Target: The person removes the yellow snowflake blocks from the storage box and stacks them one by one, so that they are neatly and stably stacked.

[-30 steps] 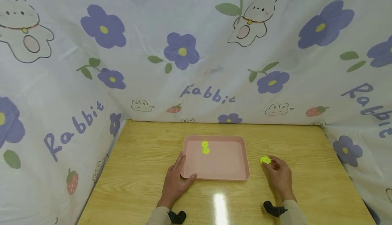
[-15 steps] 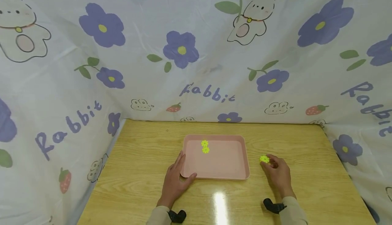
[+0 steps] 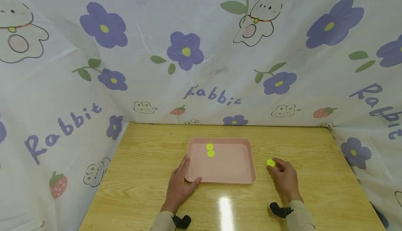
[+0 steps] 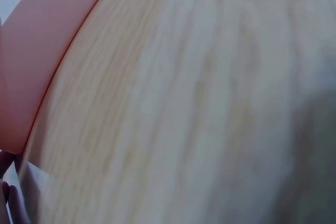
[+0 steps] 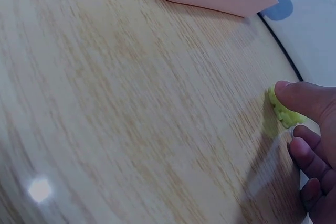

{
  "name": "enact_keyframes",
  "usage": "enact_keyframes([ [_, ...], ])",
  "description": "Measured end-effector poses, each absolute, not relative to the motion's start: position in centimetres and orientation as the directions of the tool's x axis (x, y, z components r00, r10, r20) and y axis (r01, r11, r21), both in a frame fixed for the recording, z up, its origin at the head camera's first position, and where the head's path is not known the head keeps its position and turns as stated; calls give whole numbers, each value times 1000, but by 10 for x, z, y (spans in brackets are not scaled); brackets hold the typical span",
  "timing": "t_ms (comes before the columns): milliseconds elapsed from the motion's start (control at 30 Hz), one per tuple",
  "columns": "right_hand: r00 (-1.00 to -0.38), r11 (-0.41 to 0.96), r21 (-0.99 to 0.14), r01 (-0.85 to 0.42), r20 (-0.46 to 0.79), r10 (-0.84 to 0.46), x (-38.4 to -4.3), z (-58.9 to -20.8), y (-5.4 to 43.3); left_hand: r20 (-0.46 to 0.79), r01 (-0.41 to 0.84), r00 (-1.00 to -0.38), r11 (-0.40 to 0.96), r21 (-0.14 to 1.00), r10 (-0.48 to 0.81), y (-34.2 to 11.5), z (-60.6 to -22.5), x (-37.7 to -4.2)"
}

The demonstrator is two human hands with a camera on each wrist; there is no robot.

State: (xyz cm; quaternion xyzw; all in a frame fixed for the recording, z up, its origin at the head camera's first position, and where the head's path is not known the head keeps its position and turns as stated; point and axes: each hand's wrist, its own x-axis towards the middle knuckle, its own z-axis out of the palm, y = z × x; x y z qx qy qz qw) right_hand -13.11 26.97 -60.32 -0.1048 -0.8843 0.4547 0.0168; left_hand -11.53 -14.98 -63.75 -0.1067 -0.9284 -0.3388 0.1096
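Note:
My right hand [image 3: 285,178] pinches a yellow-green snowflake disc [image 3: 270,163] between thumb and fingers, just right of the pink tray [image 3: 226,175]. In the right wrist view the thumb presses on the near face of the disc [image 5: 283,111], low over the table; the fingers partly hide it. Two similar notched discs [image 3: 210,150] lie touching one behind the other in the tray's back left part. My left hand [image 3: 179,189] rests at the tray's front left corner, fingers along the left side and thumb on the front rim. Few fingers show in the left wrist view.
The wooden table [image 3: 150,147] extends on all sides of the tray. A white cloth [image 3: 220,95] printed with rabbits and purple flowers hangs behind it and along both sides. Light reflects off the table [image 3: 226,211] in front of the tray.

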Motion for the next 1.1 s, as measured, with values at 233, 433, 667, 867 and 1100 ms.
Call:
enact_keyframes([
  [233,-978,560,-809,179,-85,190,-132,-602,271,307,296,-943,749,593,130,-150,-637,-116],
  [433,-977,552,-811,192,-102,189,-133,-604,272,296,286,-947,748,599,125,-150,-636,-116],
  [667,-975,551,-810,200,-111,190,-133,-605,272,285,278,-951,743,609,122,-149,-637,-115],
  [867,-976,568,-801,190,-93,195,-131,-605,271,293,278,-949,747,603,117,-148,-636,-115],
  [1100,-977,576,-796,188,-89,196,-130,-604,270,260,259,-958,748,612,119,-148,-636,-115],
])
